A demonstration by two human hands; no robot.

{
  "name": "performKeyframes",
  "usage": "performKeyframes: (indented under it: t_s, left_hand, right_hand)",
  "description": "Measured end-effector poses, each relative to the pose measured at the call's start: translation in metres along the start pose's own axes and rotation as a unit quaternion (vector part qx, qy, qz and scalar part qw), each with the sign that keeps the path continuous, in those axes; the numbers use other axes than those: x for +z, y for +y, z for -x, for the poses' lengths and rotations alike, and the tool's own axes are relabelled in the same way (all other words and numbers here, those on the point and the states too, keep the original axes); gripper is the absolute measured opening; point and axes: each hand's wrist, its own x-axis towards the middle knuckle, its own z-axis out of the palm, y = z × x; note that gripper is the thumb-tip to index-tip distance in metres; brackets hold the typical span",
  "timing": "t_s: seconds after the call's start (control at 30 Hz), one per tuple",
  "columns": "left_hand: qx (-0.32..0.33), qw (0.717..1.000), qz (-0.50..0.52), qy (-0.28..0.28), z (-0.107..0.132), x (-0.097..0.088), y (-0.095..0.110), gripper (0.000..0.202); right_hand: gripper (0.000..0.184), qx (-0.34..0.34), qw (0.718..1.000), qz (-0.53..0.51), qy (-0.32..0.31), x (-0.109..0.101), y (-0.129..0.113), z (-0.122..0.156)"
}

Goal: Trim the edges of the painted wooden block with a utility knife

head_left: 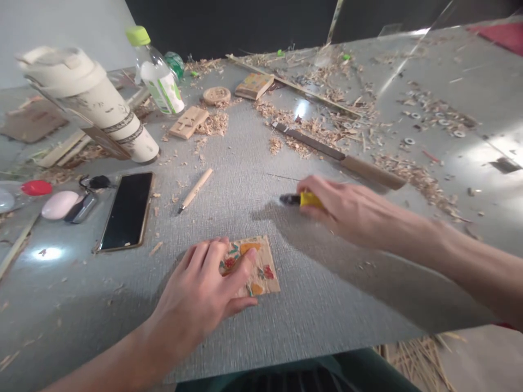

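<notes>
My left hand (204, 291) lies flat on a small square wooden tile (261, 269) painted with red, orange and green flowers, pressing it to the grey mat (245, 163) near the table's front edge. My right hand (347, 209) hovers just above the mat to the right and beyond the tile, closed around a yellow-handled tool (304, 199) whose dark tip points left. The picture is blurred around this hand.
A black phone (127, 209) lies at the left, a cream tumbler (87, 100) and a plastic bottle (157, 73) behind it. A small carving tool (196, 189), a long wooden-handled knife (343, 158), carved wooden pieces (188, 122) and wood shavings are scattered beyond.
</notes>
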Motion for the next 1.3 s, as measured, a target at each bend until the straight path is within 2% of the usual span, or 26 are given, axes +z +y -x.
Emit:
performKeyframes:
  t_s: [0.03,0.1,0.2,0.37,0.7,0.87,0.93,1.0,1.07,1.13,1.23,1.3]
  left_hand:
    - [0.000,1.000,0.004,0.003,0.000,0.000,0.000,0.053]
    - [0.006,1.000,0.009,0.011,-0.001,0.000,-0.001,0.052]
    - [0.009,1.000,0.015,0.010,-0.002,0.000,-0.002,0.054]
    - [0.005,1.000,0.007,0.006,-0.002,0.001,-0.003,0.054]
    - [0.022,1.000,0.005,-0.003,-0.008,-0.004,-0.005,0.051]
    - [0.023,1.000,-0.005,0.005,-0.008,-0.004,-0.005,0.053]
    - [0.028,1.000,-0.010,0.006,-0.007,-0.005,-0.005,0.053]
    - [0.036,0.999,-0.011,0.001,-0.006,-0.006,-0.006,0.052]
    - [0.039,0.999,-0.017,-0.006,-0.007,-0.006,-0.010,0.052]
    - [0.036,0.999,-0.030,-0.001,-0.009,-0.005,-0.014,0.053]
    - [0.032,0.999,-0.035,0.022,-0.014,-0.002,-0.021,0.057]
    - [0.032,0.999,-0.027,0.030,-0.015,0.000,-0.022,0.058]
  right_hand:
    - [0.031,-0.053,0.999,-0.003,-0.007,0.007,-0.004,0.008]
    - [0.029,-0.111,0.994,-0.001,-0.003,0.018,-0.012,0.022]
    - [0.025,-0.133,0.991,0.006,0.023,0.028,-0.021,0.033]
    - [0.019,-0.142,0.988,0.023,0.059,0.036,-0.028,0.036]
    - [0.012,-0.098,0.993,-0.004,0.067,0.042,-0.038,0.036]
    - [0.015,-0.091,0.991,0.035,0.089,0.047,-0.036,0.030]
    - [0.019,-0.052,0.990,0.069,0.112,0.041,-0.024,0.023]
    - [0.022,-0.003,0.977,0.095,0.189,0.030,-0.010,0.015]
    - [0.018,0.034,0.974,0.064,0.213,0.018,-0.002,0.011]
    - [0.014,0.014,0.985,0.014,0.172,0.012,-0.005,0.013]
    - [0.017,-0.047,0.995,-0.018,0.082,0.020,-0.022,0.024]
    - [0.018,-0.066,0.995,-0.008,0.079,0.031,-0.032,0.031]
